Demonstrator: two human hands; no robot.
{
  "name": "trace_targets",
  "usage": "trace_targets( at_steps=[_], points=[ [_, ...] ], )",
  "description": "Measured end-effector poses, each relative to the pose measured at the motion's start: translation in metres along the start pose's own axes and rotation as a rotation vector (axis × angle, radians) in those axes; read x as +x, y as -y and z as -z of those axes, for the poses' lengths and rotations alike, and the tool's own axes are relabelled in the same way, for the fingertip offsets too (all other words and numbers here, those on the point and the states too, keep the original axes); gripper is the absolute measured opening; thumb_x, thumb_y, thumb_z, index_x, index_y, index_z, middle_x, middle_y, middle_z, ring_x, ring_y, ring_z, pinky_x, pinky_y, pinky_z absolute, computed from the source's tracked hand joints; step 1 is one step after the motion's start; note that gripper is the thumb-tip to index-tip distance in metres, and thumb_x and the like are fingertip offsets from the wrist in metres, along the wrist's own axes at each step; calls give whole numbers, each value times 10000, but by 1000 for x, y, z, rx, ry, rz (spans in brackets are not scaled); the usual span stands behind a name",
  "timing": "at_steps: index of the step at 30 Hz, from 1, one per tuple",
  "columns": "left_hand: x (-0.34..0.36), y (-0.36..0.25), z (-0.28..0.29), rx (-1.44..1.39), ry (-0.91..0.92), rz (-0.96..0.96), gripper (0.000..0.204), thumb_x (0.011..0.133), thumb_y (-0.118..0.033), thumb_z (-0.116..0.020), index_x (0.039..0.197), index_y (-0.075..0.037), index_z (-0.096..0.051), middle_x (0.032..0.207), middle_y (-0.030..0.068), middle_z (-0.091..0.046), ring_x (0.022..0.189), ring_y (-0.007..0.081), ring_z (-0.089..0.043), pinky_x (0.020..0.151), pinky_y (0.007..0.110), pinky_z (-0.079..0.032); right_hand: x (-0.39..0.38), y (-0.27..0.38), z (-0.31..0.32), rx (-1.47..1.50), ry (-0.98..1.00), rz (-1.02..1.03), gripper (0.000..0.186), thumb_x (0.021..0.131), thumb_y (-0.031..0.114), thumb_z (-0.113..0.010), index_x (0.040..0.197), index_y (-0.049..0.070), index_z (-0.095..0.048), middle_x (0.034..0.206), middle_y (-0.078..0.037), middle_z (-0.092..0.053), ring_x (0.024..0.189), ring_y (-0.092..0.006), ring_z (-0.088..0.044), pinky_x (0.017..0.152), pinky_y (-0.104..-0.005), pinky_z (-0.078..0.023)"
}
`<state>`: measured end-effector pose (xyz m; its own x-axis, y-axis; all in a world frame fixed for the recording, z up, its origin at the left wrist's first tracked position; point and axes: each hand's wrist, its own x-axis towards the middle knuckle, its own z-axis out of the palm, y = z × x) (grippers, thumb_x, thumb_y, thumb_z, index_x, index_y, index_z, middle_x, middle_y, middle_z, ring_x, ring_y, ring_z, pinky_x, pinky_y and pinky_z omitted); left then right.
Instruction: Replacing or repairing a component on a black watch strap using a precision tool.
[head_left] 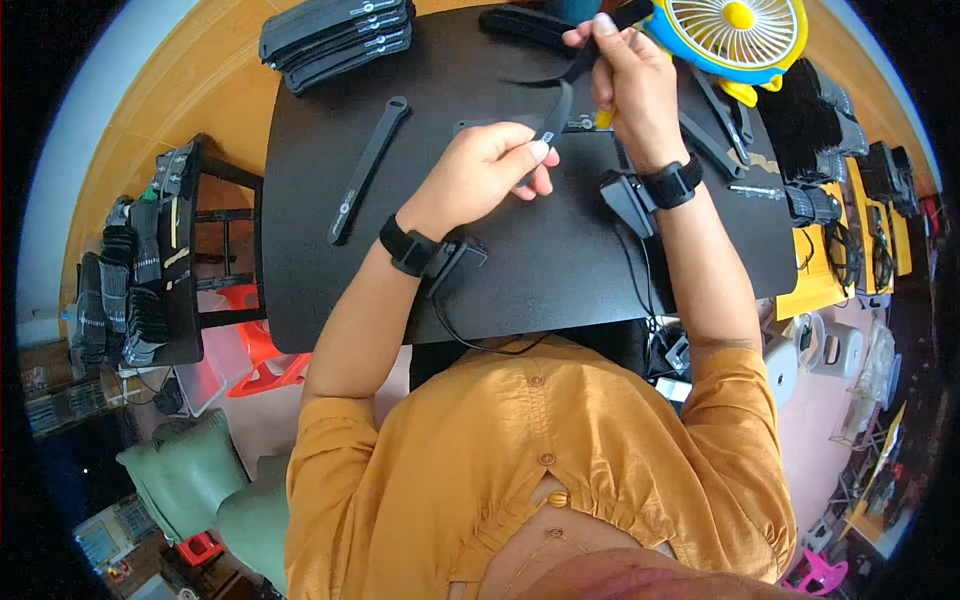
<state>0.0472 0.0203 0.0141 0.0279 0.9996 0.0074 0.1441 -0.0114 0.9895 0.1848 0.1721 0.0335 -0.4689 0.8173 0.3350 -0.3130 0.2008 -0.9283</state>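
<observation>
My left hand (500, 165) pinches the light-marked end of a dark grey strap (561, 108) between thumb and fingers, above the middle of the table. Up and to the right, my right hand (637, 88) is closed on a black strip (580, 68), near the fan. The strap and the strip meet between my hands; whether they are one piece I cannot tell. Below my right fingers shows a small yellow piece (604, 118), its kind unclear. A single flat strap (368, 170) with a rounded, holed end lies left of my left hand.
Stacked dark straps (338, 40) rest at the table's far left. A blue and yellow fan (738, 18) stands far right, with loose straps (712, 145) below it. More bundles sit on a left chair (135, 270) and at right (815, 115). Cables (640, 270) hang from my wrist devices.
</observation>
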Motion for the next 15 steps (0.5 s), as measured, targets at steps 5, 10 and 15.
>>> trace_targets(
  at_steps=[5,10,15],
  points=[
    [7,4,13,-435,-73,26,240,968,-176,-565,1113,13,-592,946,61,-654,868,143,-650,806,279,-548,-27,4,-26,-185,203,-33,262,948,270,-642,782,67,-635,619,27,-575,490,-34,-473,438,-194,-364],
    [15,21,20,-425,-169,-181,187,912,-77,-599,1088,-22,-571,914,20,-605,909,119,-613,810,264,-494,-39,-4,-35,-122,323,-49,260,965,282,-620,815,71,-640,589,39,-539,479,-26,-456,413,-185,-322],
    [12,25,26,204,-352,-339,182,903,-34,-629,1075,4,-585,930,32,-640,867,120,-626,749,275,-521,-43,-1,-38,-35,344,-93,271,981,309,-591,852,78,-646,614,30,-566,461,-26,-461,410,-178,-326]
  ],
)
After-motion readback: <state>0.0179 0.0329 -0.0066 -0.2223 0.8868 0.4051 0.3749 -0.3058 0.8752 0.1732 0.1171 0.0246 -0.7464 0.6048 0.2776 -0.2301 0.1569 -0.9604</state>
